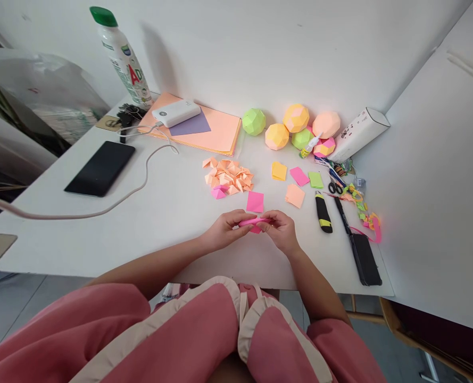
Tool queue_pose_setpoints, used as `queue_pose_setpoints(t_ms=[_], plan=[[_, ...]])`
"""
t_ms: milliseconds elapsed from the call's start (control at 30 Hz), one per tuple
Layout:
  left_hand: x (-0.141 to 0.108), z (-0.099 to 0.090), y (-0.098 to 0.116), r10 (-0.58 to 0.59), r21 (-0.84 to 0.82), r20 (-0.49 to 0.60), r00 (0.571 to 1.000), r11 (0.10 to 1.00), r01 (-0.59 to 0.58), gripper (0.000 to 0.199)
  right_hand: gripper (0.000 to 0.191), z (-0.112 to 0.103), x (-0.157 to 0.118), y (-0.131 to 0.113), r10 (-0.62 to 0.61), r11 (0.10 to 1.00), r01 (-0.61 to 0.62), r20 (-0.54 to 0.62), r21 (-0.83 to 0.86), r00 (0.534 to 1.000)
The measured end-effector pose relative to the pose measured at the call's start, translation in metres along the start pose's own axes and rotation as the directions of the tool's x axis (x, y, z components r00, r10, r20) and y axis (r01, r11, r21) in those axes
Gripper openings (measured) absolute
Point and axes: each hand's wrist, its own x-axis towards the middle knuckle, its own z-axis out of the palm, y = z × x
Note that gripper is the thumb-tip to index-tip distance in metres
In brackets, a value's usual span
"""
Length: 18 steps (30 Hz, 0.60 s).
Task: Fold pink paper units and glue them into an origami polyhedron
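Between both hands is a small pink folded paper (254,221), pinched at its left end by my left hand (229,227) and at its right end by my right hand (280,230). Part of another pink piece shows just below it. Beyond my fingers a pink paper square (255,201) lies flat on the white table (172,213). A pile of folded peach paper pieces (230,175) sits farther back, with a pink folded piece (219,191) at its front left edge. Small stacks of orange (279,171), pink (299,176), green (315,180) and peach paper (295,196) lie to the right.
Several paper balls (296,118) stand by the wall near a glue bottle (308,147) and a white box (359,134). A cutter (323,213), scissors (334,187) and black case (366,259) lie right. Left are a phone (100,168), cable, power bank (176,113) and tall bottle (124,64).
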Motion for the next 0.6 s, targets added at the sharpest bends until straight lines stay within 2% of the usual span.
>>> queue_pose_setpoints(t_ms=[267,600], plan=[[-0.0004,0.0001,0.0048,0.031,0.061,-0.002,1.000,0.998,-0.030,0.026,0.021,0.0002,0.0019,-0.0034,0.062,0.991,-0.066,0.039,0.119,0.997],[-0.0010,-0.0002,0.0079,-0.036,-0.025,0.038,0.999,0.999,0.037,0.030,0.018,0.0015,0.0048,0.0018,0.145,0.951,-0.164,0.090,0.262,0.985]])
